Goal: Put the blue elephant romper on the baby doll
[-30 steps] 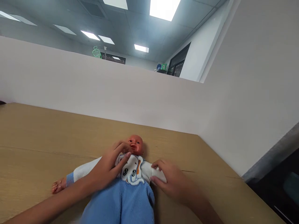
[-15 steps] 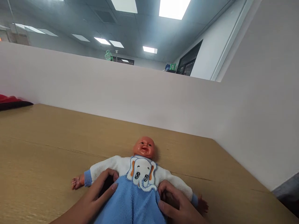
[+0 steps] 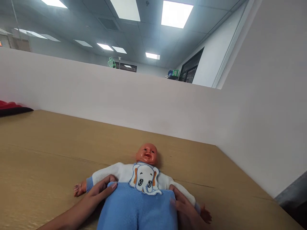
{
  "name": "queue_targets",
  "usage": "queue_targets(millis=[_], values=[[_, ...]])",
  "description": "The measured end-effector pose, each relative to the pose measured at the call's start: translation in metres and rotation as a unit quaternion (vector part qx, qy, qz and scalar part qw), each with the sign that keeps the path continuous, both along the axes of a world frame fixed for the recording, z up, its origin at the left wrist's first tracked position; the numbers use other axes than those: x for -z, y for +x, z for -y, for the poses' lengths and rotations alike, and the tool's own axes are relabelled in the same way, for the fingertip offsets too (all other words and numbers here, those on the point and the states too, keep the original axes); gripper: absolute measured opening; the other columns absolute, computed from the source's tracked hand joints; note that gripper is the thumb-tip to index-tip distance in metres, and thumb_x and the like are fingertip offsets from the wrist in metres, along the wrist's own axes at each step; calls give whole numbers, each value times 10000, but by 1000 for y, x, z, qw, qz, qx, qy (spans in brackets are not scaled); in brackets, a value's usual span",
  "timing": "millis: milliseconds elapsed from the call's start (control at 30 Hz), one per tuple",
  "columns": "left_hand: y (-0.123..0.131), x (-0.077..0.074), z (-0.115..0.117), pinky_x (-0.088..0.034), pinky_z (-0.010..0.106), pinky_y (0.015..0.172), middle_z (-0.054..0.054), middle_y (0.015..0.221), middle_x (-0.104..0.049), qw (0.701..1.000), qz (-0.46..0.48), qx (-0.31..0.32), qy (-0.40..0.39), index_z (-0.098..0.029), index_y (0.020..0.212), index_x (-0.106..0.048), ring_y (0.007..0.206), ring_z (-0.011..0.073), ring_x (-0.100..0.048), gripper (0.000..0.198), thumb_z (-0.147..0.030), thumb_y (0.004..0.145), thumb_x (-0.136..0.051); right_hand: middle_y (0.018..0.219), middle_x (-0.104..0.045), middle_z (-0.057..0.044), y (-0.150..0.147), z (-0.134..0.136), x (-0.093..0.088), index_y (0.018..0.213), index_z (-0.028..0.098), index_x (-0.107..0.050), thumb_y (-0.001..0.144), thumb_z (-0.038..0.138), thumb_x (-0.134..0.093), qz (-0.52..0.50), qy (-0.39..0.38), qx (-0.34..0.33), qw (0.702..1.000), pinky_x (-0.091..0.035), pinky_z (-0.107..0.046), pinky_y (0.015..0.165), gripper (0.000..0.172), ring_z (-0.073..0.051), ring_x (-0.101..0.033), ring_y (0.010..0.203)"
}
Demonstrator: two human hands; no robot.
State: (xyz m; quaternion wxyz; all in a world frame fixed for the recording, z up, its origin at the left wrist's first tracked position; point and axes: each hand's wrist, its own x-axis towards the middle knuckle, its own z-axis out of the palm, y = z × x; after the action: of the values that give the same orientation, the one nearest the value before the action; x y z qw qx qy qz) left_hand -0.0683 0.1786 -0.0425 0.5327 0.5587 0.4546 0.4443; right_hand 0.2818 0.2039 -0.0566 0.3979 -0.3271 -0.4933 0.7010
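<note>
A baby doll (image 3: 146,154) lies on its back with its arms spread, its head toward the wall. It wears a white top (image 3: 125,171) with an elephant patch on the chest and blue cuffs. Blue cloth (image 3: 136,204), shaped like trousers, covers its lower body. My left hand (image 3: 102,190) pinches the upper left corner of the blue cloth, beside the doll's sleeve. At the opposite upper corner, my right hand (image 3: 181,203) grips the cloth near the other sleeve. The doll's legs are out of view.
The doll rests on a brown tabletop (image 3: 59,134). A pale wall (image 3: 134,105) rises behind it and joins another on the right. Red and black cloth (image 3: 14,110) lies at the far left edge. Above the wall, a room with ceiling lights shows.
Both hands have moved apart, and the top of the blue cloth is now stretched wider and straighter across the doll's chest. The view has tilted slightly upward.
</note>
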Motion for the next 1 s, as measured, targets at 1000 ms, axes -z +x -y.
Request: queue_targets(millis=[1000], values=[[118, -129, -43, -487, 417, 867, 69, 982, -743, 915, -238, -19, 325, -222, 976, -666, 910, 306, -666, 127, -269, 861, -640, 1074, -701, -40, -48, 18, -228, 1223, 273, -647, 896, 222, -761, 429, 716, 141, 532, -376, -577, 1201, 350, -268, -655, 1062]])
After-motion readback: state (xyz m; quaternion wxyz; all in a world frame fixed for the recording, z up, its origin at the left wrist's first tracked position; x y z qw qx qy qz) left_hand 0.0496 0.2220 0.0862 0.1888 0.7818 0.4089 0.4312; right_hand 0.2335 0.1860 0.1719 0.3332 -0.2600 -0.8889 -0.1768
